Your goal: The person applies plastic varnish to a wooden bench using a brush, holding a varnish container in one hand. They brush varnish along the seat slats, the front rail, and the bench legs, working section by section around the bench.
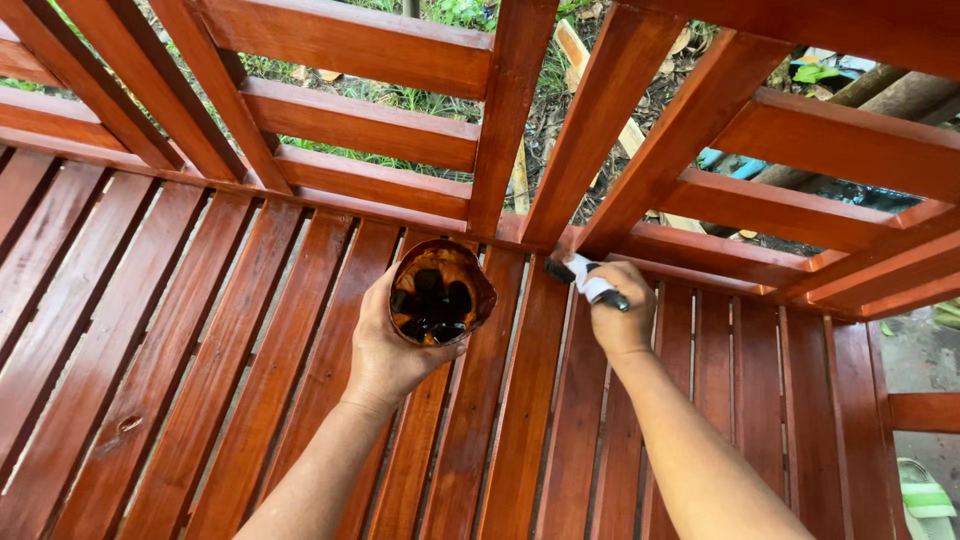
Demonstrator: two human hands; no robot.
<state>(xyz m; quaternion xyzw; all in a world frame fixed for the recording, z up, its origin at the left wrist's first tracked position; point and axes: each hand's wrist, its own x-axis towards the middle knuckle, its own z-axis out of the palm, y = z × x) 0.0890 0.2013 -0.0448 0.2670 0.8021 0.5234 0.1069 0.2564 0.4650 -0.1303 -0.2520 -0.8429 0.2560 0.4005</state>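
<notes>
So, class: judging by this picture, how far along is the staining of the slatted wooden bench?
Done: the reddish-brown seat slats and backrest rails look glossy and coated. In hand: the left hand holds a stain-smeared cup; the right hand works a small brush into the rear joint. Left: no bare wood shows.

Just one head cam here, looking down close over the slatted wooden bench [200, 380], facing its backrest [380, 130].
</notes>
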